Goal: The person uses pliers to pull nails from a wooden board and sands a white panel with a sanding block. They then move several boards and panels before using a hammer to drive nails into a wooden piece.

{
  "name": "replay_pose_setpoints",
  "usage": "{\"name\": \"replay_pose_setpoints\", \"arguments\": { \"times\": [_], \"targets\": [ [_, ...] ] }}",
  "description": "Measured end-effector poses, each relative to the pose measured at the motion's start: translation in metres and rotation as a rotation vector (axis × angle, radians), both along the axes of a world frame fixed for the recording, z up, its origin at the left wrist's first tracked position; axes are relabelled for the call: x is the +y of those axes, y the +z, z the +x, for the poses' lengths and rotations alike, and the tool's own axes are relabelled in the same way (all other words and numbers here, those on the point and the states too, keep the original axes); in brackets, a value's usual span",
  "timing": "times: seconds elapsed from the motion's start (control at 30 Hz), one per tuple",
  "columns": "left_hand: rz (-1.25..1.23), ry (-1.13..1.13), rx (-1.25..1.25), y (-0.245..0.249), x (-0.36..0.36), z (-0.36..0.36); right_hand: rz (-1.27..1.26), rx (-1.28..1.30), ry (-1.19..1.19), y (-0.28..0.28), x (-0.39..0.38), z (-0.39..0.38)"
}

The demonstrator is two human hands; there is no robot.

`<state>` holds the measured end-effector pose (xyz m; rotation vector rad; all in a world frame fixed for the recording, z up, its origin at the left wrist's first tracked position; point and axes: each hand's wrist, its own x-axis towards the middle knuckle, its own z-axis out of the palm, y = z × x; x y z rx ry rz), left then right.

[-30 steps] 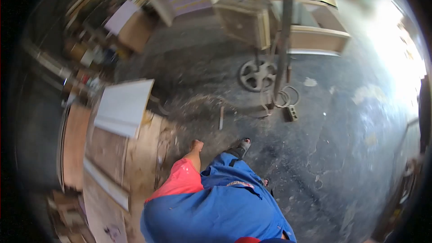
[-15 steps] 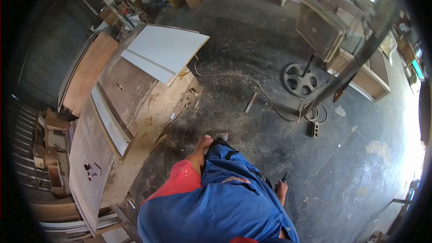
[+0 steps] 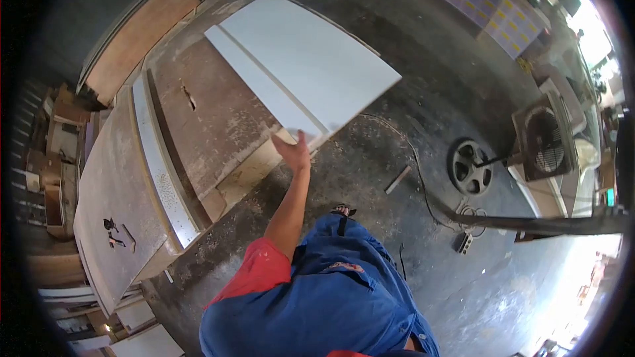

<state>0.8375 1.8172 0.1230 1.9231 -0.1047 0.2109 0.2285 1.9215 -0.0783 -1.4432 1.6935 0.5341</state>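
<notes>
My left hand reaches forward to the near end of a white board lying on the long wooden workbench. Thumb and fingers are spread apart, right at the end of the narrow white strip along the board's left side. A thin gap or groove separates that strip from the wider panel. My right hand is out of view; only my blue apron and red left sleeve show below.
A long white-faced strip lies farther left on the bench, near small dark tools. A pedestal fan with a round base, a cable and a power strip stand on the right. A wood scrap lies on the floor.
My left hand has moved forward from beside my body to the white board's near end. My right hand has left the view. The view has come closer to the bench and turned.
</notes>
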Motion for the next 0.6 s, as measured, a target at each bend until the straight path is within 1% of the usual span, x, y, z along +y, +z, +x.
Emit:
{"name": "replay_pose_setpoints", "arguments": {
  "times": [0.07, 0.1, 0.13, 0.17, 0.2, 0.23, 0.27, 0.3, 0.37, 0.4, 0.43, 0.47, 0.5, 0.53, 0.6],
  "targets": [
    [0.126, -0.075, -0.060, -0.001, -0.021, 0.031, -0.020, 0.051, 0.085, -0.005, -0.020, 0.018],
    [0.106, -0.192, 0.014, 0.019, -0.027, 0.035, -0.065, 0.057, 0.119, -0.006, -0.034, 0.026],
    [0.271, -0.079, 0.003, 0.002, -0.044, 0.036, -0.123, 0.054, 0.142, 0.002, -0.048, 0.036],
    [0.354, -0.066, -0.074, -0.016, -0.050, 0.031, -0.187, 0.034, 0.151, 0.011, -0.062, 0.046],
    [0.435, -0.055, -0.151, -0.020, -0.050, 0.026, -0.276, -0.001, 0.165, 0.043, -0.077, 0.066],
    [0.439, -0.039, -0.132, -0.018, -0.047, 0.023, -0.366, -0.034, 0.182, 0.089, -0.093, 0.095],
    [0.405, -0.082, -0.105, -0.010, -0.044, 0.020, -0.456, -0.064, 0.201, 0.137, -0.110, 0.124],
    [0.369, -0.124, -0.088, -0.001, -0.042, 0.021, -0.454, -0.064, 0.220, 0.155, -0.127, 0.141],
    [0.414, -0.106, -0.055, 0.010, -0.044, 0.022, -0.457, -0.296, 0.185, 0.171, -0.153, 0.169],
    [0.456, -0.101, -0.024, 0.014, -0.045, 0.022, -0.450, -0.303, 0.205, 0.168, -0.165, 0.182],
    [0.431, -0.083, 0.032, 0.020, -0.045, 0.022, -0.495, -0.352, 0.195, 0.166, -0.177, 0.194],
    [0.432, -0.056, 0.034, 0.021, -0.044, 0.024, -0.539, -0.405, 0.185, 0.163, -0.193, 0.208],
    [0.413, -0.095, 0.063, 0.022, -0.042, 0.024, -0.462, -0.473, 0.166, 0.182, -0.204, 0.230],
    [0.395, -0.135, 0.087, 0.024, -0.039, 0.023, -0.453, -0.486, 0.187, 0.181, -0.216, 0.244],
    [0.376, -0.135, 0.053, 0.025, -0.036, 0.023, -0.336, -0.586, 0.090, 0.183, -0.238, 0.277]
  ]
}}
